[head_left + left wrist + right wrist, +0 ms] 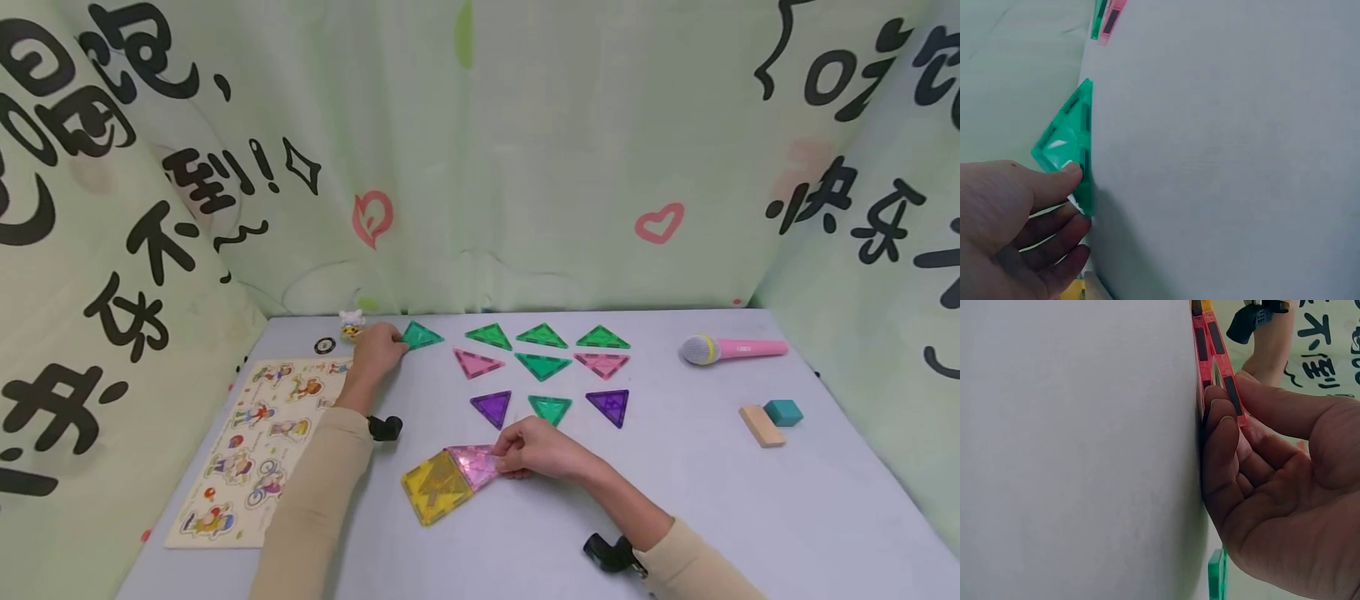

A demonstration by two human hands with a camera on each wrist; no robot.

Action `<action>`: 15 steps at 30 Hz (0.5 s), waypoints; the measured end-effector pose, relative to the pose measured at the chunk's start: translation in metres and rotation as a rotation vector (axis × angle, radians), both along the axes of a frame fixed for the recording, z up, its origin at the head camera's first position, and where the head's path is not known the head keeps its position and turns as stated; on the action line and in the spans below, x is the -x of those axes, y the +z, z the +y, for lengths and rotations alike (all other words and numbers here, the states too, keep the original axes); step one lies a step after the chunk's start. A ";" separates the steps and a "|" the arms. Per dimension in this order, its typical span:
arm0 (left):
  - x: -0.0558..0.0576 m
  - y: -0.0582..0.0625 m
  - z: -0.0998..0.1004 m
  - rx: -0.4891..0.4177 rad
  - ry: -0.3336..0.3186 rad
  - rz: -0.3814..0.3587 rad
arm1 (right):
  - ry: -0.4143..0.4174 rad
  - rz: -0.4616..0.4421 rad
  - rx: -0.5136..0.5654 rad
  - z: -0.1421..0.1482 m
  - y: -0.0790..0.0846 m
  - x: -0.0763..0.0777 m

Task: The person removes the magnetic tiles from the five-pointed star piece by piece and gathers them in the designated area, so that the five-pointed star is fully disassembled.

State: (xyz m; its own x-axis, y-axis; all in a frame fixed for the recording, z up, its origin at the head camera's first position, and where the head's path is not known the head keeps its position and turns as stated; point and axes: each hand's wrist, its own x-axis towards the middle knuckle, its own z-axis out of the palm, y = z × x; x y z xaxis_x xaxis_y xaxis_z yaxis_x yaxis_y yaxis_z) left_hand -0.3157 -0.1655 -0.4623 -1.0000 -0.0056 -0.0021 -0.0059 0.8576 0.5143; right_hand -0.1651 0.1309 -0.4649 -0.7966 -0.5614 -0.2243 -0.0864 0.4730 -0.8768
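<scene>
At the table's far left, my left hand (377, 350) pinches a green triangular magnetic tile (422, 335) at one corner. The left wrist view shows the thumb on the face of that green tile (1063, 134). In the middle front, my right hand (543, 452) pinches the upper of two pink triangular tiles (471, 463), one lying over the other. Seen edge-on from the right wrist, the upper pink tile (1232, 394) tilts up at the fingers. A yellow square tile (437, 490) adjoins the pink ones on the left.
Behind my right hand lie rows of green tiles (543, 367), pink tiles (602, 364) and purple tiles (609, 406). A sticker-like picture board (251, 450) is under my left forearm. A small figurine (350, 323), a pink microphone (750, 349) and wooden blocks (762, 427) stand around.
</scene>
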 end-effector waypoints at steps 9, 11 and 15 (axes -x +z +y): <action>-0.006 -0.005 0.000 -0.019 0.019 0.044 | -0.018 -0.005 -0.006 -0.002 -0.001 -0.001; -0.009 -0.004 0.000 -0.017 0.018 0.047 | -0.020 -0.002 -0.009 -0.001 -0.001 0.000; -0.018 -0.001 0.002 -0.008 0.031 0.058 | -0.017 0.002 -0.012 -0.001 -0.001 0.000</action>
